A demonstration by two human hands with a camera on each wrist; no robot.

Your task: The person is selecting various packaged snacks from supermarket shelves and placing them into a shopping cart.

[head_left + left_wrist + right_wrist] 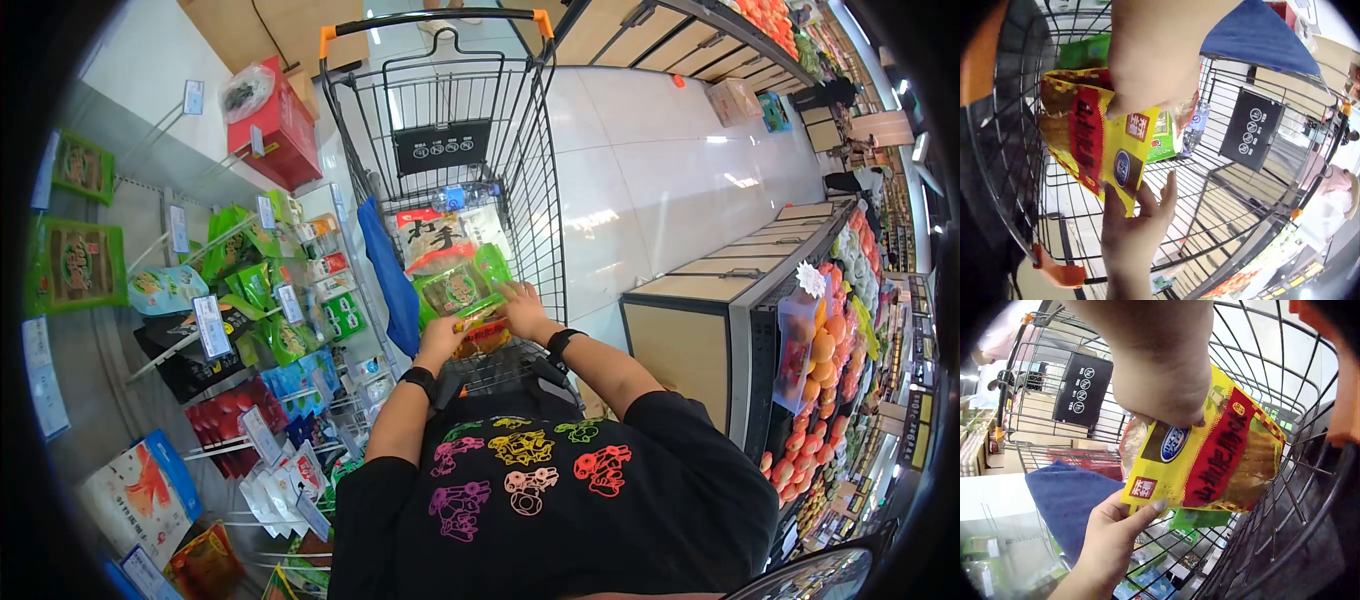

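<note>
A yellow-and-red food bag (1088, 137) with a clear window onto brown contents is held up over the shopping cart (548, 170). My left hand (440, 343) pinches one corner, its thumb lying across the yellow header in the right wrist view. At the opposite corner my right hand (524, 308) grips the edge between thumb and fingers. Just past the bag, in the cart, lies a green packet (460, 288) with a window. Beyond that are a white-and-red packet (432, 235) and a clear bottle with a blue label (1196, 128).
Blue cloth (385, 280) hangs along the cart's left side. To the left, hooks carry several hanging packets (75, 262) beside price tags. A red box (275, 125) stands ahead on the left. On the right, a wooden produce stand (690, 320) holds fruit.
</note>
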